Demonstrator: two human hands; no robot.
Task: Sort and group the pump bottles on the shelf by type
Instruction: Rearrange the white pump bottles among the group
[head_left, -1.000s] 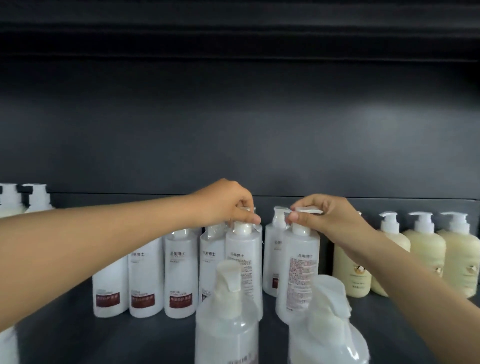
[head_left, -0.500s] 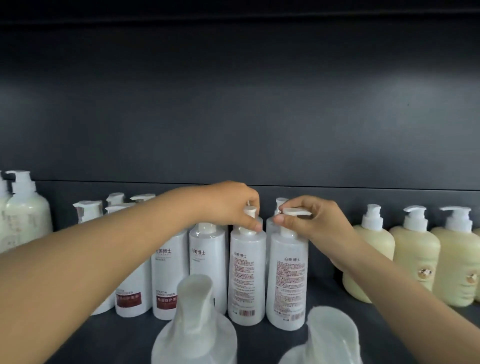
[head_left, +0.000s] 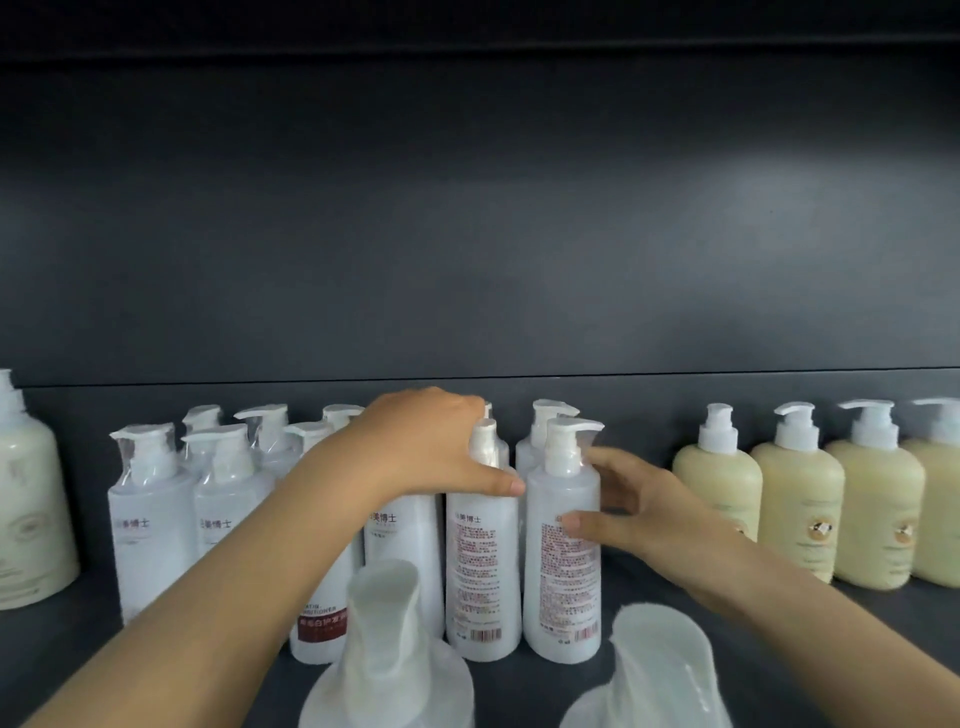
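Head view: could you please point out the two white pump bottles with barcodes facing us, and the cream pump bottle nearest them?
Left barcode bottle (head_left: 483, 577): head view, on its back label.
Right barcode bottle (head_left: 563, 592): head view, on its back label.
Nearest cream bottle (head_left: 719, 488): head view, on its upper body.

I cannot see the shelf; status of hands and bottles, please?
Left hand grips white bottle by neck. Right hand holds next bottle. Two pump tops close in front.

Two bare forearms (head_left: 234, 571), bare left hand (head_left: 426, 447), bare right hand (head_left: 644, 509), slim fingers (head_left: 584, 524), short plain nails
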